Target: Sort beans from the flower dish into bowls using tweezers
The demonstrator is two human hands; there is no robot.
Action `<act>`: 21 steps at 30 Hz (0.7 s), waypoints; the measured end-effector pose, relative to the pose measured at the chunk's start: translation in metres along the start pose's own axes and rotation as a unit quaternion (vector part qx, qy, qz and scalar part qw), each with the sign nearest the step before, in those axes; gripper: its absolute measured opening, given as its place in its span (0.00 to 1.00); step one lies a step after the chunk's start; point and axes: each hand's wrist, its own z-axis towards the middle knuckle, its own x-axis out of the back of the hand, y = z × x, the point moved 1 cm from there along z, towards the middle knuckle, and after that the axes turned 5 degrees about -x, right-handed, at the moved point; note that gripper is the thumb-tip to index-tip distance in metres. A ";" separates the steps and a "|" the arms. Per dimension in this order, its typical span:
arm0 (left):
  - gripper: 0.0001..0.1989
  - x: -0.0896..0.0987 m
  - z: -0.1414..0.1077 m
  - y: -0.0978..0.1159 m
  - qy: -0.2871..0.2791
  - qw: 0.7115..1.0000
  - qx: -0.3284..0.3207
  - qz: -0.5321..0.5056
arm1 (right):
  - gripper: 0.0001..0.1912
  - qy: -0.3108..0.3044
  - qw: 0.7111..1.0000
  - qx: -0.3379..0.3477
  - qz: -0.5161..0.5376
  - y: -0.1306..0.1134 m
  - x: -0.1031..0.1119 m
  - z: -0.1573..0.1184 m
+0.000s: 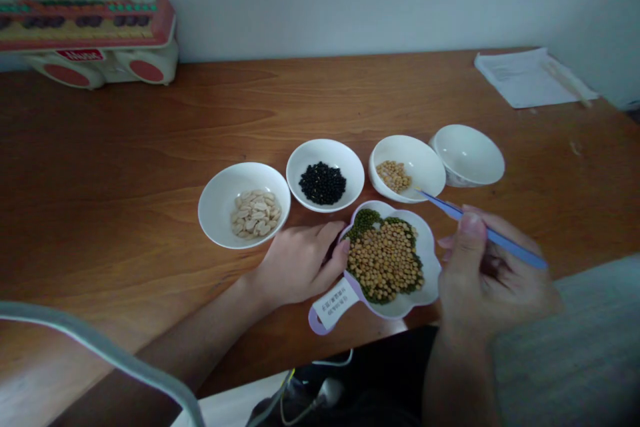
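My left hand (303, 260) grips the left rim of a flower-shaped dish (429, 260) with a labelled handle. Yellowish beans (387, 257) lie in the dish among small green beans (367, 219). Between the fingers of my right hand (487, 267) are blue tweezers (510, 245), their tip over the near side of a white bowl (425, 160) holding a small pile of yellowish beans (394, 175). To its left, one bowl (350, 160) holds black beans (323, 183); another (215, 203) holds pale flat seeds (255, 214).
An empty white bowl (473, 153) touches the right side of the yellowish-bean bowl. White papers (525, 77) lie at the back right. A toy keyboard (90, 30) stands at the back left. A grey curved tube (100, 350) crosses the lower left, and cables hang below the table edge.
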 end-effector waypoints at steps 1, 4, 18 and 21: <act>0.17 0.000 0.000 0.000 -0.001 1.000 0.001 0.000 | 0.14 0.033 0.999 -0.012 -0.007 -0.002 -0.006 0.003; 0.16 0.000 0.001 -0.001 -0.002 1.000 0.003 0.000 | 0.13 0.029 0.999 -0.030 -0.006 -0.007 -0.015 0.005; 0.15 0.002 0.001 0.002 0.004 1.000 -0.002 0.002 | 0.18 -0.197 0.962 0.182 0.045 -0.012 0.021 -0.044; 0.15 0.002 0.001 0.002 0.003 1.000 0.002 0.009 | 0.19 -0.190 0.963 0.192 0.018 -0.011 0.021 -0.049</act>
